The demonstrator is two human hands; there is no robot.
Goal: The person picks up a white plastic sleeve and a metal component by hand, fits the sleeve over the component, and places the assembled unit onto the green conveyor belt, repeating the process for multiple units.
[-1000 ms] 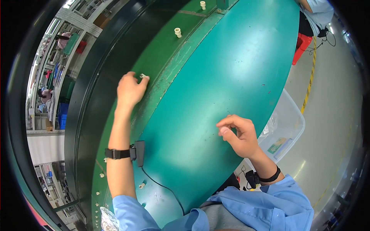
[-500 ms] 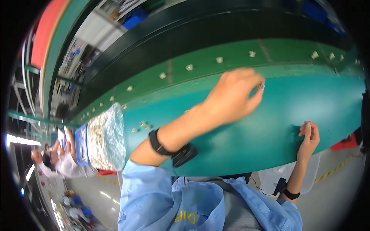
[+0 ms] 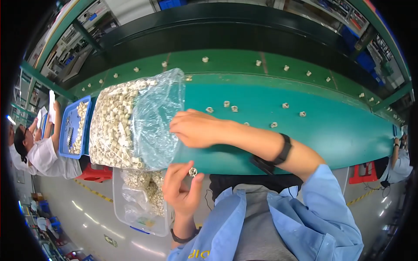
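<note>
Between the thumb and forefinger of my left hand [image 3: 180,189] is a small round cream part with a metallic centre [image 3: 193,172], held just off the table's near edge. My right hand [image 3: 196,129] reaches across to the left, its fingers drawn together beside the loose edge of a clear plastic bag [image 3: 159,117]. Whatever those fingers hold, if anything, is hidden. Small cream cylindrical parts [image 3: 114,126] fill the bag in a heap. Several similar parts, such as one cream part [image 3: 285,105], lie loose on the green table [image 3: 339,126] beyond my right forearm.
A row of spaced cream parts [image 3: 205,59] stands along the green strip [image 3: 230,65] at the back. Left of the bag is a blue tray [image 3: 64,148] with parts. Below the table edge stands a clear bin [image 3: 163,230] holding bags. People sit at both ends; red stools [image 3: 96,173] stand below.
The view has swung left, bringing the bag closer to the middle. My left hand has drawn back from the far edge, still holding a small part. My right hand has crossed to the bag.
</note>
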